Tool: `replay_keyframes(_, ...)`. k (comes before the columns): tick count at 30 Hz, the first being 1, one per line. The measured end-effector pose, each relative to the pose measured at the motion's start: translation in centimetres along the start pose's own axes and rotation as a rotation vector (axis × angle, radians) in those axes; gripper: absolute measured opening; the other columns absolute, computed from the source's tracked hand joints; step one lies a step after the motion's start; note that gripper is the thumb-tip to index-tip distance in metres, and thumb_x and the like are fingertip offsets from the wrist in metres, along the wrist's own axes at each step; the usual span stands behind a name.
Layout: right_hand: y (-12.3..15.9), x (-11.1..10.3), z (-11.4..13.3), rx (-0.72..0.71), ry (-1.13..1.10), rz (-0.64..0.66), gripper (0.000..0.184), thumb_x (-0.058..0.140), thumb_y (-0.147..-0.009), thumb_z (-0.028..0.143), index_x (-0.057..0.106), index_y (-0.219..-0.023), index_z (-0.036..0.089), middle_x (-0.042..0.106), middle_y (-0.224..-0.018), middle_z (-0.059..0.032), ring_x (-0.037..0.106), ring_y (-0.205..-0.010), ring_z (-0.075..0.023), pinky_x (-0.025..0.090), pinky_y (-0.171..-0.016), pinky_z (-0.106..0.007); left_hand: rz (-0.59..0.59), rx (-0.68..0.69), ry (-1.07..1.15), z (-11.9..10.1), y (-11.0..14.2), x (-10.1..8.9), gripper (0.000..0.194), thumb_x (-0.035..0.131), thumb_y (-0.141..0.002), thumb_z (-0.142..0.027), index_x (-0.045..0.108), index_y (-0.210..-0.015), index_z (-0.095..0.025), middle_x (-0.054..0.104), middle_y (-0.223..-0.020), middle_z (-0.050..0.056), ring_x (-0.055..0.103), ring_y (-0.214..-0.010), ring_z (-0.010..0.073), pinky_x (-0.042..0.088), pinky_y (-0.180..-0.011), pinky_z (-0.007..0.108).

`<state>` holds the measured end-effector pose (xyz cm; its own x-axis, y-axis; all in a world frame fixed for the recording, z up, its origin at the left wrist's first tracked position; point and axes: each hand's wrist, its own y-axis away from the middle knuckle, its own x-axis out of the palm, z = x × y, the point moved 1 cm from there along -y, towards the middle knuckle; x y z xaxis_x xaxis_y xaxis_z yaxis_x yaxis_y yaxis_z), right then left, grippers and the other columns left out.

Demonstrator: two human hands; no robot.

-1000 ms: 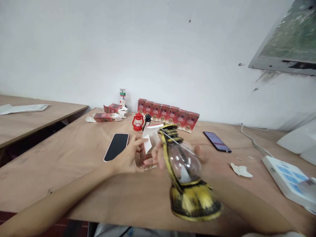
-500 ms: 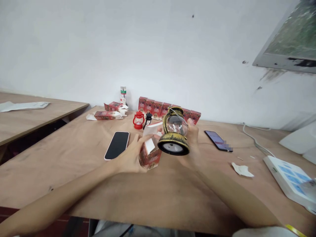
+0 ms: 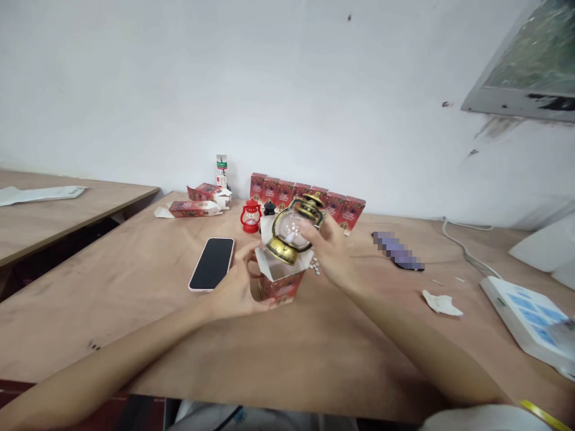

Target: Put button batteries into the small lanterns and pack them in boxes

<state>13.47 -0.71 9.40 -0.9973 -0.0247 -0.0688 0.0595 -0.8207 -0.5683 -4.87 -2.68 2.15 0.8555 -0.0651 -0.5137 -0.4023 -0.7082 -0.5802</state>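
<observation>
My left hand (image 3: pixel 240 281) grips a red printed cardboard box (image 3: pixel 283 288) by its left side; its white flaps stand up around the top opening. In my right hand (image 3: pixel 330 248) is a gold-and-black lantern (image 3: pixel 291 230) with a clear globe, tilted, its base right over the box's mouth. Whether the base has dipped inside the box I cannot tell. Behind them stand a small red lantern (image 3: pixel 250 216) and a black lantern (image 3: pixel 269 208), the latter partly hidden by a flap. Several small pale discs (image 3: pixel 315 266) lie beside the box.
A row of red boxes (image 3: pixel 353 212) lines the wall. Opened boxes (image 3: pixel 193 208) and a bottle (image 3: pixel 221 172) are at the back left. A phone (image 3: pixel 212 264) lies left, another phone (image 3: pixel 398 250) right. Farther right are a paper scrap (image 3: pixel 441 303) and a white power strip (image 3: pixel 525 323).
My right hand has brought the lantern left and turned its base downward over the box. The box, held in my left hand, now stands more upright with its opening facing up.
</observation>
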Motion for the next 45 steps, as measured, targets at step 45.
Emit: replay_keyframes(45,-1.9,-2.0,-1.5,0.000,0.149,0.463,0.059,0.072,-0.070,0.038,0.042,-0.120,0.027,0.050,-0.123,-0.0066,0.054,-0.105,-0.0188,0.046,-0.092,-0.040,0.071,0.075,-0.051,0.4,-0.6,-1.0,0.075,0.064,-0.070,-0.016,0.031,-0.135,-0.031,0.047,-0.107,0.004,0.052,-0.092,0.0163,0.050,-0.076,0.031)
